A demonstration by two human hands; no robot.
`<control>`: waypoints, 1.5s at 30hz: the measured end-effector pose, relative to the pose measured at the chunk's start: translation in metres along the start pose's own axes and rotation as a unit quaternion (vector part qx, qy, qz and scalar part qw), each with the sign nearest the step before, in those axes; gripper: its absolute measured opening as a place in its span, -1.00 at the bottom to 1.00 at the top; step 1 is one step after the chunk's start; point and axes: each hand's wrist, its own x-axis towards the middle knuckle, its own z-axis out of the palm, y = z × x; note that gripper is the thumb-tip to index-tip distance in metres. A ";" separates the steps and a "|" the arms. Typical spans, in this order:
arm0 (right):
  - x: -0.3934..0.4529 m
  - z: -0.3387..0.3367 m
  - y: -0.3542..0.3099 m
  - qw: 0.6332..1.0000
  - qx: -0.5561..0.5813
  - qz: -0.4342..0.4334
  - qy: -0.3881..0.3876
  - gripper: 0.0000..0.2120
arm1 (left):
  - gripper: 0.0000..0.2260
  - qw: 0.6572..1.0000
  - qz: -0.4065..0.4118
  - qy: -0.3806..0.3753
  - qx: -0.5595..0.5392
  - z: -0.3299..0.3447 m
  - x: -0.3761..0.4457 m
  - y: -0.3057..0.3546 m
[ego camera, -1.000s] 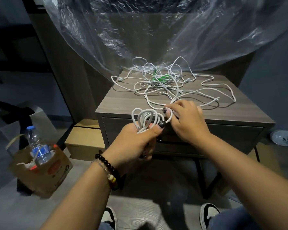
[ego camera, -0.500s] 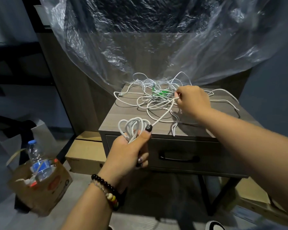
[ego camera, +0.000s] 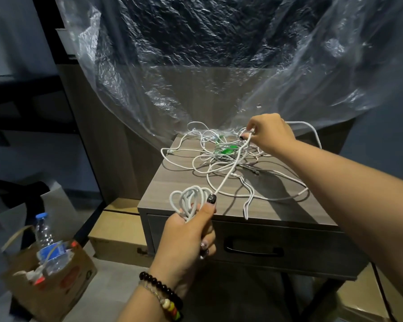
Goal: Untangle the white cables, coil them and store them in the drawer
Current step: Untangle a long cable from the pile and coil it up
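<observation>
**Across the nightstand top: one taut strand links both hands**

On the nightstand (ego camera: 277, 205), above its closed drawer (ego camera: 254, 248), lies the cable tangle (ego camera: 216, 156). From its far side the right hand (ego camera: 269, 133) pinches a strand running diagonally toward the near-left edge, where the left hand (ego camera: 186, 231) grips the finished coil (ego camera: 189, 199).

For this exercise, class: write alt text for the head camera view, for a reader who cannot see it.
A person's left hand grips a coil of white cable while the right hand pinches the same cable's taut free end above a tangle of white cables on a wooden nightstand. Its drawer is closed.
</observation>
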 end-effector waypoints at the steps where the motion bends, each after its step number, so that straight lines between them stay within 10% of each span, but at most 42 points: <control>1: 0.004 0.000 0.004 1.000 0.008 0.012 0.000 -0.78 | -0.87 1.000 -0.002 0.002 -0.006 0.000 0.001 0.000; 36: 0.067 -0.140 -0.044 0.968 0.059 -0.116 0.213 -0.78 | -0.83 0.996 -0.019 0.080 0.038 -0.008 0.022 -0.004; 45: 0.006 -0.079 -0.004 0.995 0.098 -0.024 0.027 -0.63 | -0.81 0.993 -0.031 0.113 0.028 -0.004 0.022 -0.010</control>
